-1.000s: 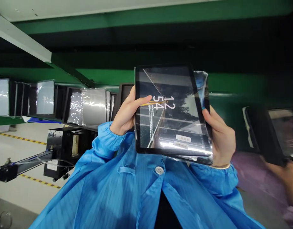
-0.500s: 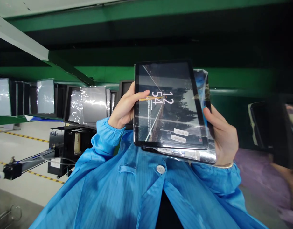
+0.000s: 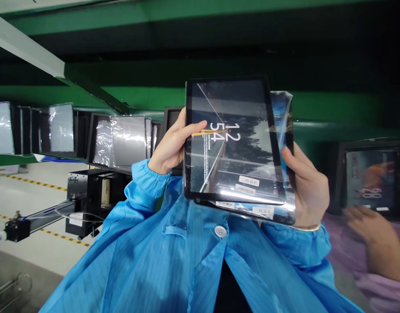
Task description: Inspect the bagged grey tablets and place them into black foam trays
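In front of my chest, a tablet [image 3: 232,108] with a lit screen reading 12 54 is gripped at its left edge by my left hand [image 3: 176,143], thumb across the glass. Two white labels are stuck near the lower edge of its screen. Behind it, a second tablet [image 3: 287,121] in shiny clear film sticks out at the right and bottom. My right hand [image 3: 305,187] is closed round that rear tablet's right edge, thumb on its front. The front tablet overlaps most of the rear one.
Left along the green bench stand black trays [image 3: 92,143] with several film-wrapped tablets [image 3: 130,139]. Black machinery [image 3: 85,200] is below them. At right, a co-worker's hand [image 3: 372,226], blurred, is by a lit tablet [image 3: 371,178] in a dark tray.
Both tablets have shifted slightly to the right with my hands. At right, the co-worker's hand and a lit tablet in a tray have come into clearer view.
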Demonstrator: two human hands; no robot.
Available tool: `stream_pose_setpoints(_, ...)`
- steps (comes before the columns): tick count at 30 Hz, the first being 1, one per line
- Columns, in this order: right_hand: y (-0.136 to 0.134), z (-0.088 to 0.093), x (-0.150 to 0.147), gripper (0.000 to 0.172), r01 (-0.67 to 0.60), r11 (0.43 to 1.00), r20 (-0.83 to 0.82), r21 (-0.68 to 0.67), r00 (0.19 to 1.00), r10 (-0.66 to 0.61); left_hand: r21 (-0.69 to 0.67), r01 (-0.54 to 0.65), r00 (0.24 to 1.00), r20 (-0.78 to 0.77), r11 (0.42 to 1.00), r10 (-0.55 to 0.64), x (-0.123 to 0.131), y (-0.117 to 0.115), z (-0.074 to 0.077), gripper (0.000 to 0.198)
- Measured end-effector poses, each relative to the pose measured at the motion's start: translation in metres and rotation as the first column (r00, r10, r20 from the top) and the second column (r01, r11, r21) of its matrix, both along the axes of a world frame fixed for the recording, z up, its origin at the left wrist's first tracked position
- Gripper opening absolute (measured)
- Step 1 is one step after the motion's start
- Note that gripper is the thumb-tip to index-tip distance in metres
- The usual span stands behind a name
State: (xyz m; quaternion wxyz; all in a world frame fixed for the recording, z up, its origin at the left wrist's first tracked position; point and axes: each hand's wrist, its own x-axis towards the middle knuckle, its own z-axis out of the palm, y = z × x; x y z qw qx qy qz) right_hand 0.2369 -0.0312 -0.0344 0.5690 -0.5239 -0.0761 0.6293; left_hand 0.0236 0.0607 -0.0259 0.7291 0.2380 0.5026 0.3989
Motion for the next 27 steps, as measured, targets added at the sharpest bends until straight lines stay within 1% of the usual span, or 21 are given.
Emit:
stream_pose_setpoints(3, 0.000, -0.002, -0.002, 0.035, 0.026, 0.999, 0.093, 0.047, 0.995, -0.030, 0.025, -0.025, 0.999, -0.032, 0.999, 0.026, -0.006, 0.003, -0.008, 0.075)
stream_pose_setpoints(5, 0.001, -0.016, 0.002, 0.041, 0.054, 0.992, 0.191, 0.110, 0.979, -0.075, 0.064, -0.045, 0.997, -0.055, 0.997, 0.048, -0.018, 0.007, -0.020, 0.070)
stream_pose_setpoints(6, 0.002, -0.028, 0.008, 0.045, 0.060, 0.989, 0.239, 0.133, 0.967, -0.091, 0.097, -0.058, 0.995, -0.072, 0.994, 0.065, -0.027, 0.009, -0.028, 0.067)
stream_pose_setpoints(8, 0.004, -0.061, 0.024, 0.050, 0.056, 0.988, 0.319, 0.145, 0.942, -0.100, 0.159, -0.080, 0.987, -0.127, 0.984, 0.101, -0.051, 0.014, -0.050, 0.062)
stream_pose_setpoints(9, 0.005, -0.080, 0.034, 0.051, 0.040, 0.993, 0.331, 0.113, 0.941, -0.075, 0.175, -0.088, 0.978, -0.171, 0.981, 0.119, -0.065, 0.015, -0.063, 0.060)
stream_pose_setpoints(10, 0.005, -0.100, 0.045, 0.049, 0.036, 0.995, 0.335, 0.090, 0.940, -0.064, 0.161, -0.086, 0.968, -0.219, 0.983, 0.121, -0.079, 0.016, -0.077, 0.059)
stream_pose_setpoints(12, 0.006, -0.140, 0.063, 0.038, 0.031, 0.998, 0.352, 0.060, 0.935, -0.050, 0.092, -0.079, 0.938, -0.331, 0.993, 0.105, -0.104, 0.015, -0.106, 0.062)
stream_pose_setpoints(14, 0.009, -0.173, 0.073, 0.035, 0.023, 0.999, 0.385, 0.046, 0.922, -0.039, 0.035, -0.053, 0.908, -0.414, 0.998, 0.063, -0.119, 0.011, -0.134, 0.066)
stream_pose_setpoints(16, 0.016, -0.198, 0.075, 0.044, 0.007, 0.999, 0.442, 0.046, 0.897, -0.027, 0.017, -0.019, 0.889, -0.458, 1.000, 0.024, -0.121, 0.009, -0.159, 0.068)
stream_pose_setpoints(18, 0.028, -0.215, 0.073, 0.054, -0.019, 0.998, 0.526, 0.054, 0.851, -0.012, 0.035, 0.019, 0.869, -0.495, 0.999, 0.001, -0.112, 0.012, -0.178, 0.067)
stream_pose_setpoints(20, 0.039, -0.224, 0.070, 0.057, -0.060, 0.996, 0.636, 0.064, 0.772, 0.005, 0.078, 0.057, 0.835, -0.550, 0.995, -0.005, -0.101, 0.020, -0.191, 0.064)
stream_pose_setpoints(22, 0.044, -0.224, 0.073, 0.050, -0.106, 0.992, 0.754, 0.075, 0.656, 0.013, 0.150, 0.089, 0.797, -0.603, 0.985, 0.020, -0.095, 0.028, -0.194, 0.062)
stream_pose_setpoints(23, 0.043, -0.223, 0.076, 0.047, -0.123, 0.989, 0.807, 0.077, 0.591, 0.010, 0.213, 0.129, 0.754, -0.655, 0.969, 0.044, -0.096, 0.030, -0.193, 0.061)
stream_pose_setpoints(24, 0.039, -0.222, 0.080, 0.045, -0.130, 0.989, 0.851, 0.074, 0.525, 0.005, 0.282, 0.188, 0.685, -0.724, 0.941, 0.080, -0.100, 0.030, -0.191, 0.059)
stream_pose_setpoints(25, 0.033, -0.222, 0.084, 0.046, -0.124, 0.990, 0.886, 0.064, 0.463, 0.001, 0.329, 0.263, 0.583, -0.803, 0.907, 0.122, -0.106, 0.029, -0.189, 0.057)
stream_pose_setpoints(26, 0.026, -0.224, 0.088, 0.049, -0.106, 0.993, 0.913, 0.044, 0.408, 0.003, 0.341, 0.335, 0.461, -0.872, 0.878, 0.163, -0.113, 0.025, -0.188, 0.055)
stream_pose_setpoints(27, 0.019, -0.227, 0.091, 0.055, -0.083, 0.996, 0.933, 0.013, 0.360, 0.018, 0.319, 0.388, 0.338, -0.922, 0.865, 0.188, -0.119, 0.020, -0.189, 0.054)
